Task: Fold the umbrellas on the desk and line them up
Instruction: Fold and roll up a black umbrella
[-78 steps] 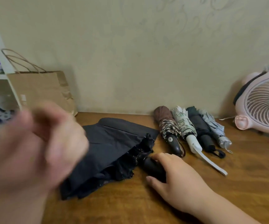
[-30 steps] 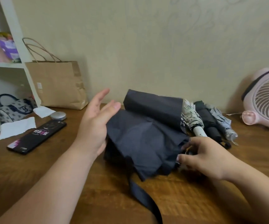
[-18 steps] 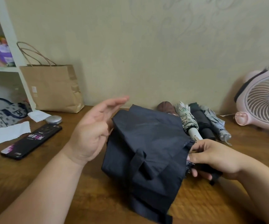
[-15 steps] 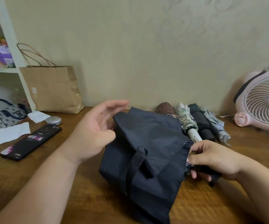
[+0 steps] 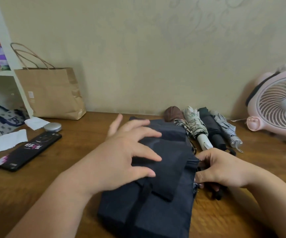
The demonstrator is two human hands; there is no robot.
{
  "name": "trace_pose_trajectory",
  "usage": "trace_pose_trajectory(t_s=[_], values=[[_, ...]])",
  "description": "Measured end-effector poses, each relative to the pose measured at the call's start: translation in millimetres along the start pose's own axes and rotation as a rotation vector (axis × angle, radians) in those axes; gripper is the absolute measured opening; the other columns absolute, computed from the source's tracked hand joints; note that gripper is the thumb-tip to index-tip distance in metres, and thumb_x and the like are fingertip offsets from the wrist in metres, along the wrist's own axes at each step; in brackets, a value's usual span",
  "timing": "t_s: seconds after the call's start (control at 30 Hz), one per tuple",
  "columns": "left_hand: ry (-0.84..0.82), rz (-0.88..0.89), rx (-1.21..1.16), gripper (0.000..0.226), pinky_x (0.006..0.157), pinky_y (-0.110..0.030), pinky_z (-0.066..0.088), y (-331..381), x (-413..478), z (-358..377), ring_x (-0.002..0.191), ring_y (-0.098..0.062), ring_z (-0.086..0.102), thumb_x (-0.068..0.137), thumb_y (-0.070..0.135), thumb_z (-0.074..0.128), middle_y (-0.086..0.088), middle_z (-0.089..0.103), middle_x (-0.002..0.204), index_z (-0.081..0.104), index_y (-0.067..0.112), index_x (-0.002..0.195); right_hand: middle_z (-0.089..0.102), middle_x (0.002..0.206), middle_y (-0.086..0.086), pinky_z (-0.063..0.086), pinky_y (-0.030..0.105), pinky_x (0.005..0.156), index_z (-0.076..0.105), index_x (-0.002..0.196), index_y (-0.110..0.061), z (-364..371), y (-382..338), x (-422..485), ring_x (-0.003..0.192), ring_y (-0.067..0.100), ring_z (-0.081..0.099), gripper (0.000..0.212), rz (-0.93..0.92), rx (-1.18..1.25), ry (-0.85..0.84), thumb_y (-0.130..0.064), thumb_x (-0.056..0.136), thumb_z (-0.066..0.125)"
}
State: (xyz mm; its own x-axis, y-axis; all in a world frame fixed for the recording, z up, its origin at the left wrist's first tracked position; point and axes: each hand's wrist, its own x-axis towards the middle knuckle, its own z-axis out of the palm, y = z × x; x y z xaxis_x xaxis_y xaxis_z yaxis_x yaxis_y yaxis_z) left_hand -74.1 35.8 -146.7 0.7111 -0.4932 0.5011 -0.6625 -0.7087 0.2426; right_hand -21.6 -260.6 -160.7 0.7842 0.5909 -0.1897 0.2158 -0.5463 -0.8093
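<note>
left hand [image 5: 121, 157]: fingers spread flat, pressing on the folds
right hand [image 5: 223, 170]: curled round the handle end
navy umbrella [image 5: 157, 182]: on the desk [image 5: 70, 169], canopy loosely folded
folded umbrellas [image 5: 204, 127]: four in a row by the wall

Navy umbrella [image 5: 164, 169] canopy: matt dark cloth, creased; desk [image 5: 70, 169]: brown wood, visible grain, low sheen; paper bag [image 5: 52, 93]: matt kraft paper, crumpled; fan [image 5: 259, 125]: smooth pink plastic; round tin [image 5: 52, 127]: dull grey metal; cream umbrella handle [image 5: 203, 143]: smooth plastic.
</note>
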Motion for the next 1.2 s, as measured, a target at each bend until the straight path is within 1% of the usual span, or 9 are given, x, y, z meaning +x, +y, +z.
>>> trace_pose_trajectory(t_s=[0.1,0.17,0.3,0.43,0.57,0.8,0.97,1.1,1.2], values=[[-0.037,-0.022,-0.040,0.021,0.126,-0.051,0.009,0,3,15,0.137,0.008,0.039,0.084,0.051,0.070,0.028,0.062,0.131,0.078,0.045,0.103,0.068,0.070,0.014,0.045,0.025,0.044,0.078,0.090,-0.017,-3,0,-1,0.049,0.016,0.055,0.008,-0.002,0.008,0.002,-0.022,0.085,0.082],[-0.066,-0.077,-0.086,0.020,0.126,-0.043,0.009,-3,3,14,0.137,0.011,0.036,0.085,0.050,0.075,0.031,0.060,0.132,0.078,0.044,0.104,0.068,0.069,0.015,0.044,0.022,0.042,0.078,0.091,-0.013,-4,-3,-2,0.045,0.014,0.056,0.008,-0.004,0.039,-0.002,-0.018,0.086,0.080],[-0.163,-0.157,-0.132,0.058,0.125,-0.027,0.000,0,0,1,0.143,0.020,0.013,0.063,0.063,0.088,0.036,0.043,0.145,0.072,0.050,0.117,0.067,0.065,0.013,0.042,0.018,0.039,0.074,0.090,0.000,-5,-4,-4,0.041,0.009,0.057,0.008,0.000,0.113,-0.001,-0.008,0.085,0.076],[-0.261,-0.174,-0.144,0.075,0.127,-0.032,-0.007,7,-1,0,0.145,0.020,0.002,0.055,0.065,0.091,0.040,0.033,0.149,0.067,0.051,0.124,0.067,0.064,0.011,0.041,0.017,0.039,0.073,0.091,0.003,-3,-4,-4,0.040,0.008,0.057,0.014,0.007,0.131,-0.011,-0.008,0.083,0.075],[-0.296,-0.246,-0.190,0.085,0.128,-0.034,0.004,4,-1,-12,0.147,0.016,0.003,0.049,0.073,0.087,0.045,0.028,0.149,0.061,0.058,0.128,0.067,0.062,0.011,0.041,0.017,0.037,0.074,0.087,-0.001,-4,-8,-6,0.039,0.007,0.057,0.004,0.000,0.164,-0.015,-0.002,0.084,0.072],[-0.320,-0.259,-0.030,0.111,0.126,-0.033,-0.001,3,0,-5,0.144,0.015,-0.007,0.046,0.076,0.086,0.037,0.010,0.159,0.039,0.060,0.145,0.066,0.065,0.019,0.041,0.020,0.036,0.073,0.093,0.005,-7,-4,-5,0.037,0.012,0.054,0.023,0.015,0.136,-0.004,-0.010,0.076,0.075],[-0.280,-0.303,-0.018,0.128,0.123,-0.030,0.003,-3,1,4,0.150,0.007,-0.010,0.045,0.074,0.089,0.034,-0.006,0.162,0.020,0.059,0.152,0.066,0.062,0.013,0.040,0.019,0.037,0.078,0.080,-0.007,-6,-4,-6,0.039,0.010,0.055,0.005,-0.064,0.171,0.058,-0.004,0.078,0.075],[0.096,-0.437,-0.307,0.104,0.123,-0.030,0.023,-15,2,6,0.148,0.008,0.022,0.051,0.092,0.071,0.028,0.025,0.160,0.033,0.062,0.144,0.072,0.070,0.008,0.047,0.028,0.051,0.081,0.086,-0.028,-13,1,-7,0.057,0.017,0.060,0.015,-0.215,-0.050,0.278,-0.034,0.074,0.089],[0.302,-0.564,-0.644,0.071,0.115,-0.039,0.042,-20,9,10,0.130,0.002,0.054,0.066,0.083,0.067,0.023,0.060,0.136,0.057,0.054,0.130,0.070,0.075,-0.015,0.047,0.020,0.060,0.073,0.085,-0.044,-14,2,-10,0.067,-0.002,0.061,0.015,-0.395,-0.302,0.535,-0.043,0.073,0.082]])
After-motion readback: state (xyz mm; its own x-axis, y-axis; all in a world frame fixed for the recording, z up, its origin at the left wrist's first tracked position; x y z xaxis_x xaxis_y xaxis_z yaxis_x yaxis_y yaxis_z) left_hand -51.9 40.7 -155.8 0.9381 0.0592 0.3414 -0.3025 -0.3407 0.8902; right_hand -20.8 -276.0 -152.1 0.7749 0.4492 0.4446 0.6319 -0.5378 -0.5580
